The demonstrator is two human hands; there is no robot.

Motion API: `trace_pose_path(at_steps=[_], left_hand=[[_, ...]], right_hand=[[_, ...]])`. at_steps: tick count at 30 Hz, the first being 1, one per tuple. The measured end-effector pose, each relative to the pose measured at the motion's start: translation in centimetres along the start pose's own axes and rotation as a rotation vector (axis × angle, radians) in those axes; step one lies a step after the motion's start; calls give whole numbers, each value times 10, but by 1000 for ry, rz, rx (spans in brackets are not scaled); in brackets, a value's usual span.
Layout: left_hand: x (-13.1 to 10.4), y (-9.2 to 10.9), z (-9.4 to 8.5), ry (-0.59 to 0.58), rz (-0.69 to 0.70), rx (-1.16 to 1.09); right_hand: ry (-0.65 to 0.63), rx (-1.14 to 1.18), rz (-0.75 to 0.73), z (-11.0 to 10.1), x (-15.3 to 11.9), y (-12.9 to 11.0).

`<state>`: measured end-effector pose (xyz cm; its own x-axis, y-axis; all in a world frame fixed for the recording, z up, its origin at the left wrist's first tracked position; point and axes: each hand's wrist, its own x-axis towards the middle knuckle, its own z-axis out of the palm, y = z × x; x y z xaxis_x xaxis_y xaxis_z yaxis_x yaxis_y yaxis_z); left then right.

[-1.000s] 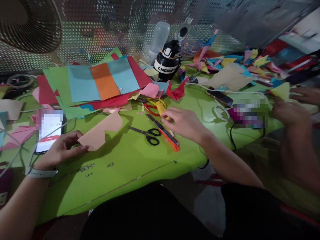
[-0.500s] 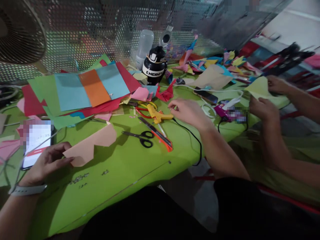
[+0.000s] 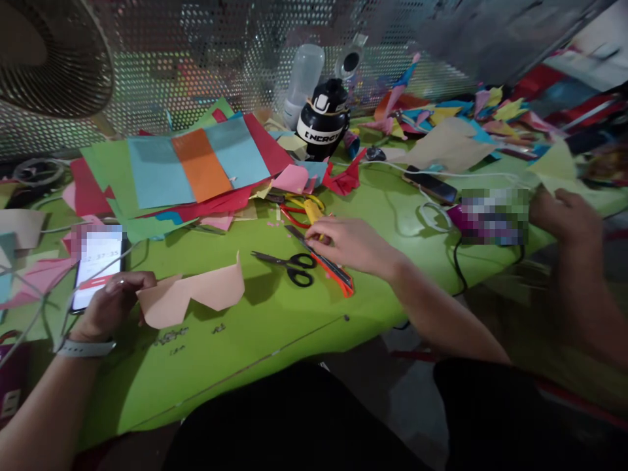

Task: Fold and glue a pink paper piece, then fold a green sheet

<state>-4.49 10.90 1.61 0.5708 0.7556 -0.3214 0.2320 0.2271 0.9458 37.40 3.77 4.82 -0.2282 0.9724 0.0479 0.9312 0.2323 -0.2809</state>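
In my left hand (image 3: 115,301) is a pale peach paper strip (image 3: 196,294) with a notched lower edge, pinched at its left end above the table. My right hand (image 3: 350,245) is over the tools, fingers curled. It partly covers a yellow glue gun (image 3: 314,210), and its fingertips are near the grey and orange utility knife (image 3: 341,271). What lies between those fingers is hidden. Just left of them rest black-handled scissors (image 3: 289,263). A lit phone (image 3: 101,261) lies behind my left hand.
Stacked coloured paper sheets (image 3: 199,163) lie at the back left, beside a black bottle (image 3: 321,124). A fan (image 3: 53,59) stands far left. At the right, another person's hand (image 3: 569,219) is near yellow paper (image 3: 557,160). Cables cross the green table (image 3: 275,333).
My right hand has moved down and left, over the glue gun's handle and towards the knife. The peach strip has turned in my left hand, its right end now bent upward. The view has shifted left.
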Motion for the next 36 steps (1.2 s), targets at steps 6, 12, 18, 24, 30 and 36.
trace_pose_path(at_steps=[6, 12, 18, 24, 30, 36], left_hand=[[0, -10, 5, -47, 93, 24], [3, -24, 0, -63, 153, 47], [5, -18, 6, -131, 168, 32], [1, -12, 11, -140, 148, 48], [2, -7, 14, -127, 125, 146], [3, -7, 16, -108, 127, 209]], right_hand=[[-127, 50, -169, 44, 84, -71], [-146, -10, -74, 89, 134, -110], [-119, -18, -43, 94, 131, -105], [-104, -18, -101, 89, 121, -107], [100, 226, 3, 63, 69, -68], [431, 613, 10, 32, 47, -50]])
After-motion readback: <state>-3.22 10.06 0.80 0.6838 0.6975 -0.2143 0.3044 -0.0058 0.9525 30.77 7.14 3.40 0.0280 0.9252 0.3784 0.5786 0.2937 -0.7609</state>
